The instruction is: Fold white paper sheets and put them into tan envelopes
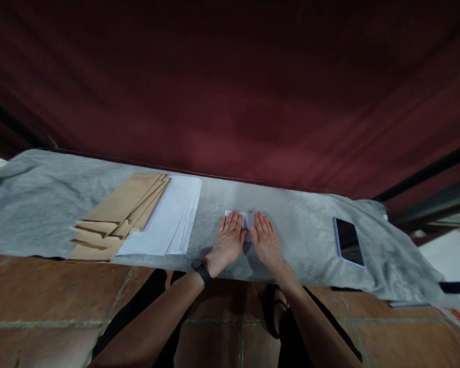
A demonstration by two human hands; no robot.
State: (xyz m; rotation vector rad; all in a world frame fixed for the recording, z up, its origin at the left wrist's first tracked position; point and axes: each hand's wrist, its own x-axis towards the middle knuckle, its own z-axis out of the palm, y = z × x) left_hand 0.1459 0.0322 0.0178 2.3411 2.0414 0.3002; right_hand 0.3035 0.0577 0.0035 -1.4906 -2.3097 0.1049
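Observation:
A small piece of white paper (249, 235), seemingly folded, lies on the grey cloth between and under my hands. My left hand (230, 237) rests flat on its left part, fingers stretched out and pointing away from me. Over its right edge my right hand (265, 237) lies flat too, fingers extended. Neither hand grips anything. Much of the paper is hidden beneath the palms and fingers. To the left of my left hand is a stack of white paper sheets (172, 214), partly covered by several brown paper envelopes (124, 204).
The grey cloth (302, 245) covers a narrow surface running left to right. A phone (349, 242) in a lilac case lies on its right part. A dark red upright panel (230, 112) stands behind the surface. Terracotta floor tiles (53, 296) show below the front edge.

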